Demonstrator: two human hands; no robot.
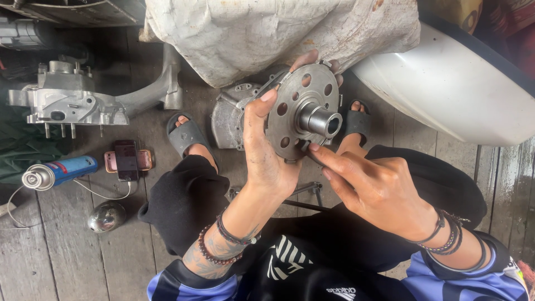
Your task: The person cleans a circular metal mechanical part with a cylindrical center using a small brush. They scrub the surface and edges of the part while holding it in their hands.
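My left hand (267, 156) grips a round grey metal disc (304, 114) with several holes and a shiny central hub, holding it upright by its rim with fingers wrapped over the far edge. My right hand (370, 184) is close below the disc, with its index finger and thumb tip touching the lower edge near the hub. Both wrists wear bead and cord bracelets. I am crouched, with my feet in grey slippers under the disc.
A grey engine cover (228, 120) lies on the wooden floor behind the disc. At the left are an engine casing (72, 100), a blue gas canister (58, 171), a phone (127, 160) and a chrome dome (106, 216). A white panel (446, 89) fills the right.
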